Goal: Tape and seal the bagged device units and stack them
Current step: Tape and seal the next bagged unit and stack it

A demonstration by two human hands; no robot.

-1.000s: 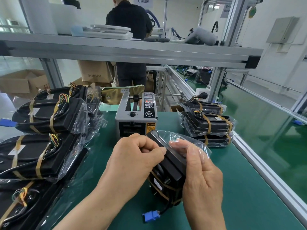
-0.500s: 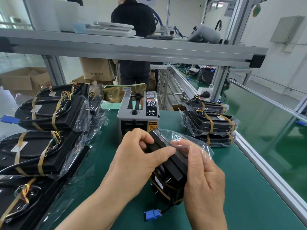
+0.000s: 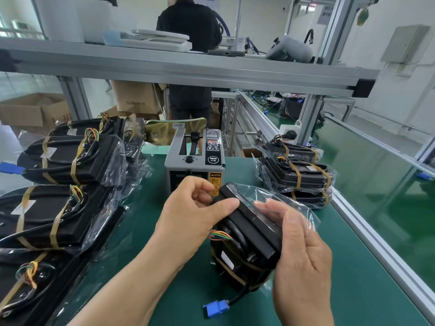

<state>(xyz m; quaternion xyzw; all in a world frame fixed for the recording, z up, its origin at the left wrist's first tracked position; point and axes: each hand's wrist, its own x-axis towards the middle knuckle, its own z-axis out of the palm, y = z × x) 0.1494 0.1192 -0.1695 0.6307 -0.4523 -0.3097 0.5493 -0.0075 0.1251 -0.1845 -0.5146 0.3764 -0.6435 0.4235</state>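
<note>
Bagged device unit [image 3: 249, 231] is held on edge just in front of the tape dispenser [image 3: 195, 161]. Left hand [image 3: 188, 217] pinches its top end. Right hand [image 3: 301, 255] is clamped on its bagged side. Stacked units [image 3: 299, 172] lie right of the dispenser.

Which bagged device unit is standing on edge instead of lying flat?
The bagged unit held between the left hand and right hand, in front of the tape dispenser. Those in the left piles and the right stack lie flat.
</note>
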